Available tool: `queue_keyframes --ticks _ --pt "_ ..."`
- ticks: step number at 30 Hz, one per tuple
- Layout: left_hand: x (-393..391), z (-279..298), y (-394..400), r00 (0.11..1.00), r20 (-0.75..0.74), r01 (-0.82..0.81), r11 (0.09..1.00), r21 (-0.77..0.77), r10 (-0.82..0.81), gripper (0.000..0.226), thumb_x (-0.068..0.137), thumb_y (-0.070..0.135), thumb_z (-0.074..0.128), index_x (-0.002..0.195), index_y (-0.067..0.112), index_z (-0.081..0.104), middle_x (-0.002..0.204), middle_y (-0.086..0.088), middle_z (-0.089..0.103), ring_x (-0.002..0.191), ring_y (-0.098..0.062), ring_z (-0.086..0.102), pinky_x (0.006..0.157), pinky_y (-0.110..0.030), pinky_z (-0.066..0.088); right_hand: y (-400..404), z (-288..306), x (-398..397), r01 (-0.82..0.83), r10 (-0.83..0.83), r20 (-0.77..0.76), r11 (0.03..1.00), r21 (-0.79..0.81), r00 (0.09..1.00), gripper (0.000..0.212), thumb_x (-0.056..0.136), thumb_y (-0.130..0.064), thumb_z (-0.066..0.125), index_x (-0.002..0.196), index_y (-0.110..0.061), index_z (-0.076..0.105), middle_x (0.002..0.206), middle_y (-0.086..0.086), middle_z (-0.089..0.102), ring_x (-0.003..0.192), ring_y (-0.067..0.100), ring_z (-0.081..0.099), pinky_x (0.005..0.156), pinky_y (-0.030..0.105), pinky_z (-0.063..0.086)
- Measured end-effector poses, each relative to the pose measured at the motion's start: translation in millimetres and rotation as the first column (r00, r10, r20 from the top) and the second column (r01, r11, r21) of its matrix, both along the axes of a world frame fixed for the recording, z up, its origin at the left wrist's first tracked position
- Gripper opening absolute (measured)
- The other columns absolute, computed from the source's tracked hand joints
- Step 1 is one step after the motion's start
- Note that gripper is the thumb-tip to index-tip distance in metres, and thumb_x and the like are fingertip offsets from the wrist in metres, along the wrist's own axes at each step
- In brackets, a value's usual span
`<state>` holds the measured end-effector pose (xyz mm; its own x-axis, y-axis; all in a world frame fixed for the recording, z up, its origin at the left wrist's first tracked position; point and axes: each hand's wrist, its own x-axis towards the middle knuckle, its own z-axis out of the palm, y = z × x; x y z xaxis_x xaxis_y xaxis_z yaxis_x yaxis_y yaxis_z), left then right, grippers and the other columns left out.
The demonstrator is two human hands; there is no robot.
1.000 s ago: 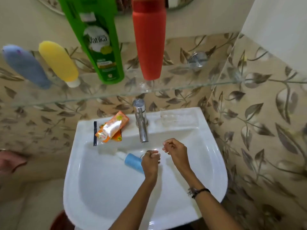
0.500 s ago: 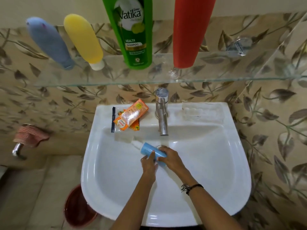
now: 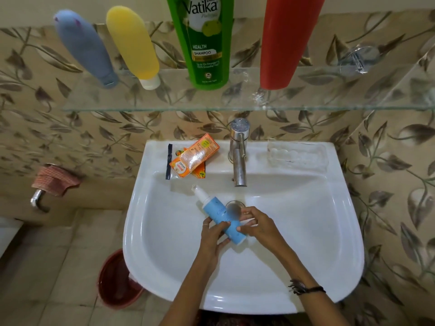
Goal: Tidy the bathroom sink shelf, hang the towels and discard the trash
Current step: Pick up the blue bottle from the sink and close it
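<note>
Grip: we find both hands closed on the blue pump bottle (image 3: 222, 216); the left hand (image 3: 213, 234) wraps its lower left side, the right hand (image 3: 257, 225) pinches its right side near the base.
Bottle position: inside the sink (image 3: 164, 231), lying tilted over the drain (image 3: 233, 205), white pump head pointing up-left toward the sink's back ledge. We cannot tell whether it rests on the basin or is already lifted.
Step in hand: we judge it to be lifting the bottle out for the glass shelf (image 3: 306, 95) above the sink.
Advice on the lift: we recommend one firm hand round the body, pump head upward, and a path clear of the tap (image 3: 239, 156) behind the drain.
Placement: we see a gap on the shelf right of the red bottle (image 3: 286, 41); the green shampoo bottle (image 3: 204, 41), yellow bottle (image 3: 133, 45) and grey-blue bottle (image 3: 82, 45) fill the left.
Risk: a wet basin may leave the bottle slippery; glass shelf calls for a gentle set-down.
Outstanding: orange packets (image 3: 193, 157) on the sink's back ledge, left of the tap; checked towel (image 3: 55, 178) left of the sink; red bin (image 3: 116, 281) below its left edge.
</note>
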<state>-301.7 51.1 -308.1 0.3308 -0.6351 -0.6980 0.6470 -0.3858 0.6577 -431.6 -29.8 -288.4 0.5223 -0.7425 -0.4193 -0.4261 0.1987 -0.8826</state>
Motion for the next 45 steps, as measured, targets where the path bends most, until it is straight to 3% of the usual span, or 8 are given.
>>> queue_keyframes --ticks 4,7,17,24,32,36,40,45 --pt "10.2 33.4 22.6 0.987 0.113 0.133 0.981 -0.143 -0.118 0.054 0.082 0.006 0.064 0.128 0.023 0.041 0.114 -0.010 0.066 0.101 -0.026 0.066 0.077 -0.034 0.057 8.0 33.1 -2.3 -0.182 0.182 0.015 0.983 0.009 0.983 0.044 0.075 -0.024 0.074 0.113 -0.037 0.054 0.108 -0.013 0.062 0.092 0.005 0.059 0.072 0.010 0.047" --pt "12.3 55.3 35.1 0.962 0.179 0.241 0.948 -0.207 -0.206 0.060 0.068 0.018 0.074 0.121 0.032 0.049 0.107 0.005 0.072 0.100 -0.019 0.068 0.073 -0.027 0.057 16.9 48.8 -2.4 -0.244 0.243 0.015 0.970 0.001 0.970 0.052 0.075 -0.031 0.074 0.122 -0.035 0.051 0.114 -0.013 0.060 0.103 -0.002 0.055 0.078 0.011 0.045" --pt "6.4 168.1 2.1 0.848 0.498 0.406 0.823 -0.396 -0.179 0.046 0.063 0.026 0.075 0.101 0.049 0.065 0.108 0.020 0.069 0.099 -0.003 0.066 0.071 -0.017 0.054 12.2 163.0 -21.8 0.004 0.063 0.320 0.979 -0.204 0.945 0.051 0.058 -0.047 0.074 0.106 -0.042 0.059 0.104 -0.020 0.066 0.098 -0.001 0.061 0.071 0.012 0.050" --pt "-20.0 240.7 -36.4 0.777 0.624 0.502 0.678 -0.537 -0.082 0.044 0.063 0.021 0.080 0.102 0.035 0.062 0.097 0.017 0.073 0.089 -0.005 0.070 0.067 -0.015 0.054 -7.6 214.8 -46.3 0.284 -0.087 0.537 0.912 -0.296 0.839 0.050 0.062 -0.020 0.078 0.108 -0.028 0.061 0.101 -0.010 0.071 0.093 0.003 0.066 0.067 0.013 0.051" --pt "-55.2 278.9 -86.0 0.678 0.734 0.617 0.566 -0.546 -0.032 0.046 0.076 0.028 0.070 0.118 0.041 0.056 0.108 0.002 0.071 0.103 -0.013 0.067 0.085 -0.034 0.056 -46.9 249.8 -74.9 0.457 -0.121 0.639 0.798 -0.392 0.759 0.054 0.054 -0.031 0.085 0.104 -0.036 0.064 0.102 -0.011 0.071 0.094 0.007 0.068 0.071 0.015 0.053" --pt "-66.5 294.6 -123.1 0.620 0.784 0.669 0.507 -0.543 0.023 0.052 0.080 0.012 0.068 0.116 0.045 0.052 0.108 0.011 0.067 0.102 -0.001 0.065 0.086 -0.020 0.053 -82.7 267.5 -85.1 0.483 -0.114 0.629 0.748 -0.455 0.769 0.055 0.056 -0.025 0.082 0.107 -0.028 0.062 0.102 -0.009 0.072 0.096 0.010 0.068 0.072 0.016 0.053" --pt "-77.6 302.8 -161.7 0.600 0.793 0.639 0.535 -0.553 0.103 0.054 0.083 0.005 0.063 0.132 0.022 0.049 0.113 0.007 0.064 0.096 0.011 0.061 0.083 -0.005 0.047 -123.4 278.5 -86.6 0.513 -0.126 0.616 0.695 -0.505 0.777 0.055 0.061 -0.007 0.080 0.110 -0.021 0.059 0.105 0.000 0.069 0.094 0.005 0.067 0.073 0.015 0.053" --pt "-82.5 293.0 -185.4 0.565 0.812 0.610 0.588 -0.532 0.148 0.052 0.084 0.004 0.061 0.132 0.021 0.049 0.117 0.003 0.064 0.091 0.019 0.058 0.078 0.000 0.045 -155.7 269.0 -87.8 0.494 -0.143 0.558 0.673 -0.551 0.817 0.058 0.061 0.002 0.080 0.108 -0.024 0.059 0.106 -0.004 0.067 0.092 -0.001 0.066 0.074 0.013 0.052"
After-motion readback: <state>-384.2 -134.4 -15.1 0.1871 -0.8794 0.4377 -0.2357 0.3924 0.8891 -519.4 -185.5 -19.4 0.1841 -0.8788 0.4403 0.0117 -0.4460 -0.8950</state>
